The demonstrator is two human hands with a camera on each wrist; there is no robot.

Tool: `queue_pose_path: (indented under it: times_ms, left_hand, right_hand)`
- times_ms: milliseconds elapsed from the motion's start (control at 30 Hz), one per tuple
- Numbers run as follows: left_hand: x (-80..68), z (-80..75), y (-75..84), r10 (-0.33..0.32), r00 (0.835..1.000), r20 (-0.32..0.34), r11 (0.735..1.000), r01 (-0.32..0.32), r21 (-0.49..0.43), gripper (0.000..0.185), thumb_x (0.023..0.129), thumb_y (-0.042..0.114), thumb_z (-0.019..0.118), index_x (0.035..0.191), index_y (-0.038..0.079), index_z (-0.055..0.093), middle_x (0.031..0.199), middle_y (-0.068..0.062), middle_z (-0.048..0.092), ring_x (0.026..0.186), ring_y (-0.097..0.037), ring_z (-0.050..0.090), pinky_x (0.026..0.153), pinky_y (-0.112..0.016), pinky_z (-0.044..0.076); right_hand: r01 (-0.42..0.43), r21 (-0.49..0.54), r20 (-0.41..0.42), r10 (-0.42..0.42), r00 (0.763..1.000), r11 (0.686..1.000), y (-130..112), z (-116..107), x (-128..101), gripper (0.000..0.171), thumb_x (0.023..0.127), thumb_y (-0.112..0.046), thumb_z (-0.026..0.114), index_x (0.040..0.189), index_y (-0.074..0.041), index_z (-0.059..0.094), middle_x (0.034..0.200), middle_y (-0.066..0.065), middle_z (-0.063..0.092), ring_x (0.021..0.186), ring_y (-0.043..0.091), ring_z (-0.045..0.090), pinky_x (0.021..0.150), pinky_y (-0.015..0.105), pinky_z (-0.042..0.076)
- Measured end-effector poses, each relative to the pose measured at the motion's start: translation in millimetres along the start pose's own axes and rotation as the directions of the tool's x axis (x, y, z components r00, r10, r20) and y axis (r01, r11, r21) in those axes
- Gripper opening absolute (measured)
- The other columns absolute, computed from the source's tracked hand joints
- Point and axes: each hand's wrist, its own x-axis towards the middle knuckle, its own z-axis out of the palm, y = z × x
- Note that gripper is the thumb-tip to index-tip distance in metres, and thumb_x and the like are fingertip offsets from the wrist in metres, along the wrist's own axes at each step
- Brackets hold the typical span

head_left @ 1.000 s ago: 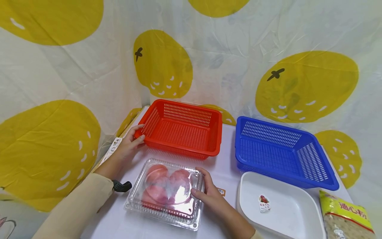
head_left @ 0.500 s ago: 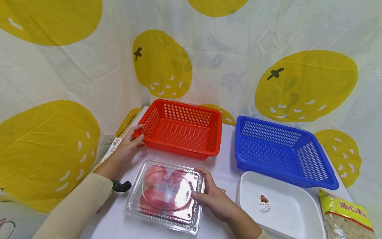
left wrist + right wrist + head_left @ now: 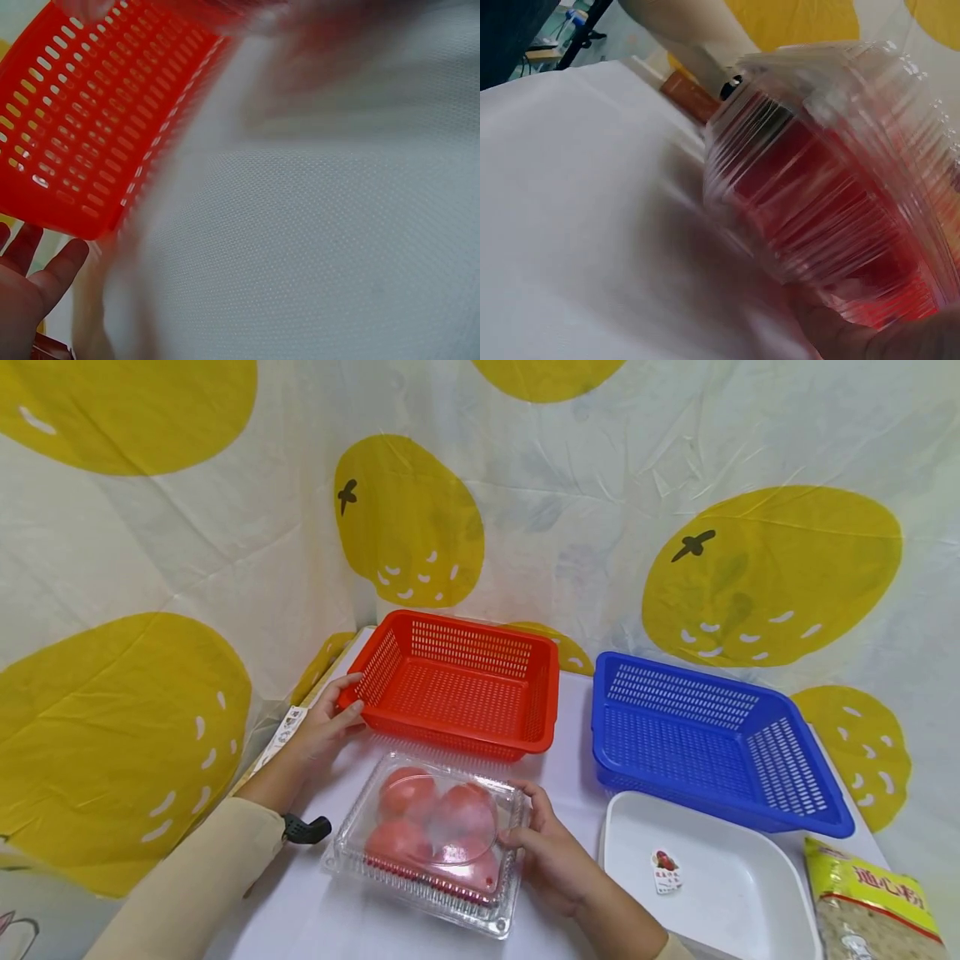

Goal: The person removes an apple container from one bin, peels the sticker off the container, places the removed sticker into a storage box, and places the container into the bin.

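My right hand (image 3: 551,856) grips the right side of a clear plastic clamshell box (image 3: 341,843), thumb on the lid and fingers round the far right edge. Several round red fruits (image 3: 408,793) show through its glossy lid. The right wrist view shows the clamshell's ridged side close up, over a shadow on the white cloth. My left hand (image 3: 330,722) holds the front left corner of a red perforated basket (image 3: 450,739), thumb in front and fingers at the left rim. In the left wrist view, those fingertips (image 3: 69,259) are right at the basket's rim.
A blue perforated basket (image 3: 675,777) stands at the back right. In front of it lies a white tray (image 3: 727,877) with a small sticker inside. A yellow-topped bag of pasta (image 3: 870,893) is at the right edge. A fruit-patterned curtain (image 3: 562,527) hangs close behind.
The clamshell has shifted slightly right and changed its tilt, carried by my right hand; the fruits inside show in a different arrangement. My left hand and the red basket have stayed put.
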Motion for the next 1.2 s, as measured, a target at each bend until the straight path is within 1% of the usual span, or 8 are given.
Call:
queue_pose_path:
  times_ms: [167, 333, 567, 667, 733, 833, 1000, 1200]
  left_hand:
    - [1.7, -1.8, -1.2, -0.003, 1.000, 0.001, 1.000, 0.003, 0.009, 0.057, 0.111, 0.011, 0.054, 0.162, 0.003, 0.030, 0.158, -0.035, 0.027, 0.120, -0.014, 0.060, 0.103, -0.038, 0.057]
    - [2.7, -1.6, -2.5, -0.030, 1.000, -0.003, 0.999, 0.030, -0.020, 0.056, 0.111, 0.011, 0.055, 0.162, 0.005, 0.030, 0.159, -0.033, 0.028, 0.120, -0.013, 0.060, 0.105, -0.038, 0.056]
    - [4.7, -2.2, -4.3, -0.091, 0.995, -0.049, 0.996, 0.091, -0.001, 0.060, 0.111, 0.011, 0.057, 0.164, 0.009, 0.029, 0.159, -0.028, 0.034, 0.134, -0.033, 0.052, 0.108, -0.040, 0.054]
    - [5.8, -1.2, -4.3, -0.104, 0.993, -0.059, 0.994, 0.105, 0.007, 0.063, 0.110, 0.011, 0.059, 0.165, 0.011, 0.028, 0.161, -0.027, 0.034, 0.134, -0.034, 0.050, 0.106, -0.037, 0.056]
    - [6.1, -0.8, -3.9, -0.108, 0.992, -0.067, 0.994, 0.109, 0.010, 0.064, 0.110, 0.010, 0.060, 0.165, 0.012, 0.028, 0.161, -0.025, 0.035, 0.132, -0.029, 0.052, 0.103, -0.034, 0.057]
    - [5.8, -0.9, -2.2, -0.105, 0.991, -0.078, 0.994, 0.107, 0.018, 0.064, 0.109, 0.009, 0.060, 0.165, 0.012, 0.029, 0.160, -0.025, 0.037, 0.128, -0.024, 0.055, 0.106, -0.039, 0.056]
    - [4.3, -0.8, -0.8, -0.123, 0.988, -0.089, 0.989, 0.130, 0.070, 0.066, 0.109, 0.014, 0.063, 0.166, 0.015, 0.030, 0.161, -0.023, 0.038, 0.120, -0.017, 0.060, 0.110, -0.048, 0.052]
    - [2.9, -0.8, 0.5, -0.146, 0.986, -0.086, 0.986, 0.152, 0.062, 0.067, 0.110, 0.011, 0.060, 0.168, 0.016, 0.027, 0.165, -0.023, 0.033, 0.133, -0.028, 0.053, 0.113, -0.046, 0.050]
  right_hand:
    - [0.011, 0.002, 0.021, -0.011, 1.000, 1.000, -32.9, -5.7, -5.0, 0.069, 0.094, -0.001, 0.061, 0.148, -0.030, 0.030, 0.148, 0.014, 0.038, 0.123, 0.029, 0.058, 0.100, 0.048, 0.054]
    - [0.034, -0.056, 0.050, -0.031, 0.998, 0.998, -79.5, -15.4, -8.8, 0.066, 0.097, -0.004, 0.061, 0.148, -0.031, 0.030, 0.151, 0.015, 0.037, 0.128, 0.031, 0.056, 0.102, 0.051, 0.055]
    - [0.066, -0.091, 0.052, -0.062, 0.997, 0.994, -144.6, -28.5, 2.5, 0.064, 0.101, -0.004, 0.057, 0.149, -0.033, 0.027, 0.154, 0.009, 0.034, 0.137, 0.031, 0.046, 0.106, 0.047, 0.054]
    - [0.083, -0.084, 0.022, -0.082, 0.996, 0.993, -164.2, -32.9, 14.7, 0.063, 0.102, -0.004, 0.055, 0.149, -0.035, 0.028, 0.154, 0.007, 0.034, 0.136, 0.030, 0.046, 0.105, 0.044, 0.055]
    - [0.098, -0.071, 0.012, -0.097, 0.995, 0.993, -174.7, -35.8, 25.3, 0.061, 0.103, -0.004, 0.054, 0.148, -0.036, 0.030, 0.153, 0.005, 0.036, 0.134, 0.028, 0.050, 0.103, 0.042, 0.056]
    - [0.108, -0.030, 0.013, -0.108, 0.994, 0.994, -187.6, -39.5, 44.2, 0.057, 0.105, -0.004, 0.054, 0.148, -0.035, 0.033, 0.147, 0.004, 0.042, 0.126, 0.025, 0.056, 0.100, 0.039, 0.057]
    - [0.093, -0.009, 0.011, -0.092, 0.996, 0.996, -200.6, -46.1, 78.7, 0.056, 0.106, -0.006, 0.054, 0.150, -0.036, 0.034, 0.144, 0.004, 0.047, 0.123, 0.024, 0.056, 0.095, 0.043, 0.059]
    - [0.062, -0.035, 0.002, -0.062, 0.998, 0.997, -202.5, -52.1, 123.4, 0.063, 0.106, -0.006, 0.052, 0.156, -0.034, 0.026, 0.149, 0.005, 0.041, 0.132, 0.030, 0.046, 0.095, 0.047, 0.058]
